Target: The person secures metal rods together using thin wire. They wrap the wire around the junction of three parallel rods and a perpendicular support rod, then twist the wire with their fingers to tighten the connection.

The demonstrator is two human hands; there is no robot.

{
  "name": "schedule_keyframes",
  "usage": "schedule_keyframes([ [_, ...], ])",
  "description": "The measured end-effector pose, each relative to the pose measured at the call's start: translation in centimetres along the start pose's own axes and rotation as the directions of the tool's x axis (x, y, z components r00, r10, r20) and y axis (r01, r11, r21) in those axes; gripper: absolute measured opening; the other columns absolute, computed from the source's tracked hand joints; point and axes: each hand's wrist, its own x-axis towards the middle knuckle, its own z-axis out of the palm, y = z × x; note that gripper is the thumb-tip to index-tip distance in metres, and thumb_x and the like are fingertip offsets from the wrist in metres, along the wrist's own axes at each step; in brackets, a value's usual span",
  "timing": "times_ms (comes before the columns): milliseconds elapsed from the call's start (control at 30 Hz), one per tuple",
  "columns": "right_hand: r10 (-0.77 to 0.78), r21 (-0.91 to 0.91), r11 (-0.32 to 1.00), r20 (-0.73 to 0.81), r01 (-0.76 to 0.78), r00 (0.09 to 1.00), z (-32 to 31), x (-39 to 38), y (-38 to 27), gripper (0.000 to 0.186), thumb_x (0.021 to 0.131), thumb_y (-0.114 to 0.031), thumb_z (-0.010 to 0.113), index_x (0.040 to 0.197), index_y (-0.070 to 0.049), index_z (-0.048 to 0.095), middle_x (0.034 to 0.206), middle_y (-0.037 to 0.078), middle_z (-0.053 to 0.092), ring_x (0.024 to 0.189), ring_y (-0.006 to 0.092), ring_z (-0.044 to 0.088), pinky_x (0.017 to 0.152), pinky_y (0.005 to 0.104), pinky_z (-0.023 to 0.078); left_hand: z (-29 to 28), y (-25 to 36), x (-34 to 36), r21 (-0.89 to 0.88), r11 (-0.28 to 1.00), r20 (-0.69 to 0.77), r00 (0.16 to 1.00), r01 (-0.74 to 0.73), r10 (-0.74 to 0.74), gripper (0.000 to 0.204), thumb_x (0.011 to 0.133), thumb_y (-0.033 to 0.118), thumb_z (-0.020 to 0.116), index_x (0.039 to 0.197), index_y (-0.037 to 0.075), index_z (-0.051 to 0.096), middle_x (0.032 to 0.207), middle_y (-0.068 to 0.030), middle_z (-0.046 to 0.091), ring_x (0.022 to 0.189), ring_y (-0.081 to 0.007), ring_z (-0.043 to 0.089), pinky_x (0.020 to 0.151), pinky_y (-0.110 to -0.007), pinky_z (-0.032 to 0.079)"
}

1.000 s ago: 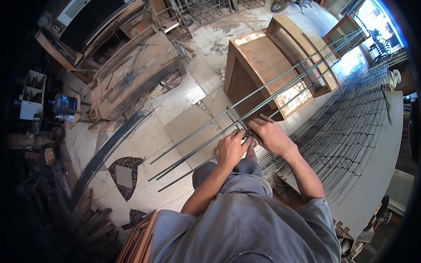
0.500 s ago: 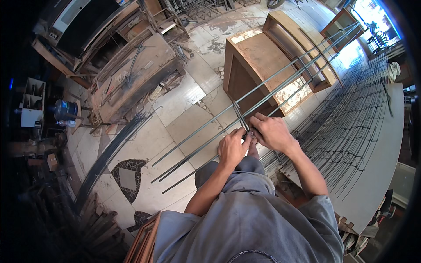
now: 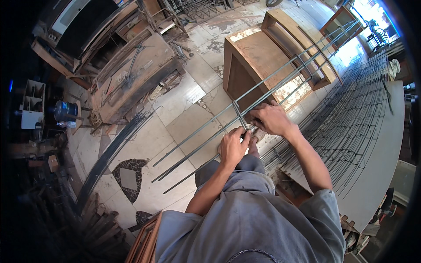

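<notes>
Long, thin grey steel-rod frame [image 3: 272, 92] crosses before the brown, boxy wooden cabinet [image 3: 258, 55], near end reaching left of it. Your left hand [image 3: 233, 148], closed on the frame, sits nearer you. Your right hand [image 3: 272, 119] curls by the cabinet's near corner; can't tell its grip.
</notes>
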Motion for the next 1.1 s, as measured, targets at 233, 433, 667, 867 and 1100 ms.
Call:
schedule_keyframes([
  [233, 0.003, -0.094, 0.996, 0.127, 0.009, 0.992, 0.4, 1.6, 0.4, 0.018, 0.087, -0.031, 0.069, 0.093, -0.015, 0.075, 0.103, 0.007, 0.071, 0.123, 0.031, 0.059, 0.109, 0.0602, 0.036, -0.4, 0.5, 0.3, 0.036, 0.997, 0.057, 0.996, 0.062, -0.064, 0.032, 0.093, 0.029, 0.067, 0.081, 0.0, 0.062, 0.08, -0.0201, 0.069, 0.075, -0.0442, 0.065, 0.068, -0.052, 0.049],
  [433, 0.023, -0.174, 0.985, -0.003, -0.023, 1.0, -0.1, 1.0, -0.5, 0.022, 0.083, -0.032, 0.075, 0.093, -0.012, 0.074, 0.106, 0.008, 0.069, 0.123, 0.0322, 0.057, 0.11, 0.061, 0.035, 0.0, 0.6, 0.9, 0.033, 0.993, 0.07, 0.991, 0.111, -0.113, 0.034, 0.092, 0.031, 0.069, 0.078, 0.0, 0.062, 0.074, -0.0182, 0.068, 0.071, -0.0432, 0.064, 0.065, -0.05, 0.048],
  [667, 0.624, 0.818, 0.576, -0.442, 0.003, 0.644, 10.4, -4.7, -1.0, 0.02, 0.093, -0.023, 0.071, 0.094, -0.004, 0.065, 0.075, 0.005, 0.05, 0.057, 0.0186, 0.047, 0.05, 0.0305, 0.037, -0.7, 1.0, 1.7, -0.028, 0.992, 0.039, 0.992, 0.125, -0.124, 0.037, 0.091, 0.029, 0.07, 0.074, -0.001, 0.06, 0.067, -0.0189, 0.064, 0.064, -0.0409, 0.062, 0.062, -0.048, 0.046],
  [867, 0.264, 0.689, -0.719, 0.156, 0.086, 0.952, 12.9, -2.9, -2.0, 0.041, 0.109, -0.024, 0.045, 0.146, -0.008, 0.046, 0.067, -0.004, 0.037, 0.049, 0.0046, 0.028, 0.043, 0.0197, 0.025, -0.6, 0.6, 1.6, -0.051, 0.994, 0.046, 0.994, 0.098, -0.095, 0.036, 0.09, 0.023, 0.073, 0.071, -0.003, 0.057, 0.058, -0.0155, 0.056, 0.051, -0.0293, 0.049, 0.055, -0.042, 0.041],
  [1100, 0.164, 0.489, -0.867, 0.102, 0.094, 0.981, 18.9, -0.7, -0.9, 0.026, 0.108, -0.028, 0.051, 0.123, -0.008, 0.056, 0.069, -0.004, 0.043, 0.048, 0.0037, 0.029, 0.043, 0.0193, 0.027, -0.2, 0.3, 1.5, -0.083, 0.996, 0.039, 0.998, 0.044, -0.041, 0.036, 0.091, 0.018, 0.074, 0.069, -0.003, 0.055, 0.053, -0.0106, 0.051, 0.045, -0.0141, 0.042, 0.047, -0.035, 0.034],
])
